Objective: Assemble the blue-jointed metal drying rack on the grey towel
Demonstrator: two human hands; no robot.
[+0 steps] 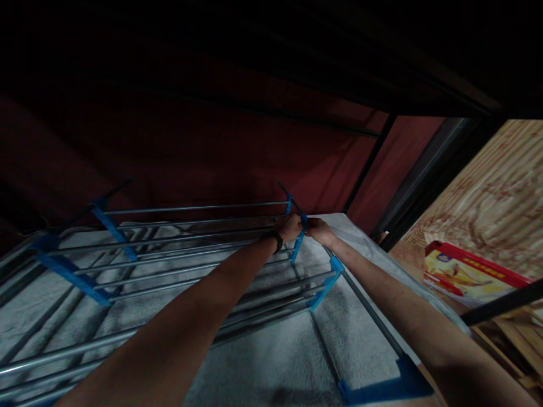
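Observation:
A shoe rack made of grey metal tubes (169,272) and blue plastic brackets lies on a grey-white fleecy cover. My left hand (291,227), with a dark band at its wrist, is closed around the inner side of a blue bracket (298,244) near the rack's far right end. On the outer side of the same joint, my right hand (321,232) grips the upright tube, its fingers partly hidden. Closer to me, another blue bracket (327,282) joins tubes below my right forearm. A large blue end piece (382,387) sits at the bottom.
The fleecy cover (271,362) spreads under the rack. A dark red curtain or wall (220,152) rises behind. A dark metal frame post (369,161) stands at the right. Beyond it are a red and yellow box (470,271) and patterned sheeting (492,181).

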